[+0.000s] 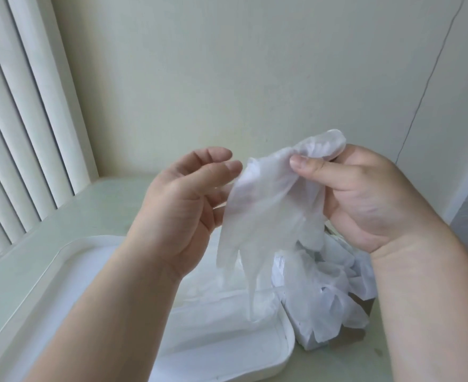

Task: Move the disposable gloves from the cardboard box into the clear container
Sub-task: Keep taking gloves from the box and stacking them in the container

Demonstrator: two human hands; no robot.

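Hanging above the clear container [287,341], one translucent disposable glove [266,210] is pinched at its cuff in the grip of the right hand [365,194]; the left hand [183,199], fingers spread, holds nothing just beside it. The step appears to be transfer: next, lower the glove into the container and release. The label [279,261] on the cardboard box [365,302], right of the container, is too blurred to read.
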